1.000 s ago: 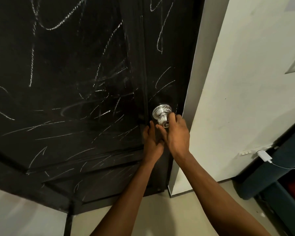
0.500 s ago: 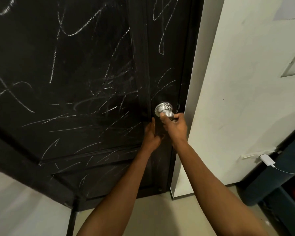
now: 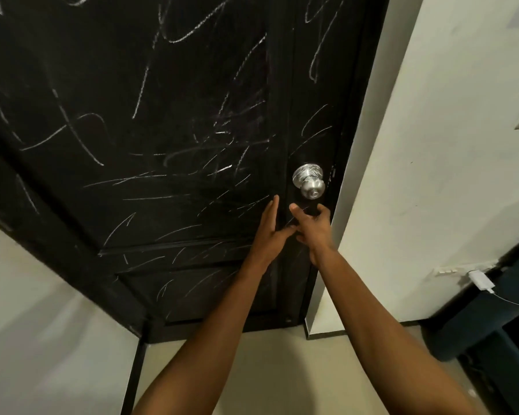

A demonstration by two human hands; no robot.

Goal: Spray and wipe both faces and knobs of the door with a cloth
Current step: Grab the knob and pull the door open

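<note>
Right hand [image 3: 313,227] just let go of the knob [image 3: 308,181], now hovering at its 6 o'clock, fingers loose, holding nothing. Left hand [image 3: 270,232] flat on the door [image 3: 162,130], also holding nothing. No cloth or spray in sight, so wiping hasn't started.

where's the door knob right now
In the head view the silver door knob sits right of centre on the black door, near its right edge beside the white wall, just above the right hand, untouched.

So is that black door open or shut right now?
Shut, as far as it shows: the door lies flush in its frame beside the wall, with no gap by the knob.
</note>
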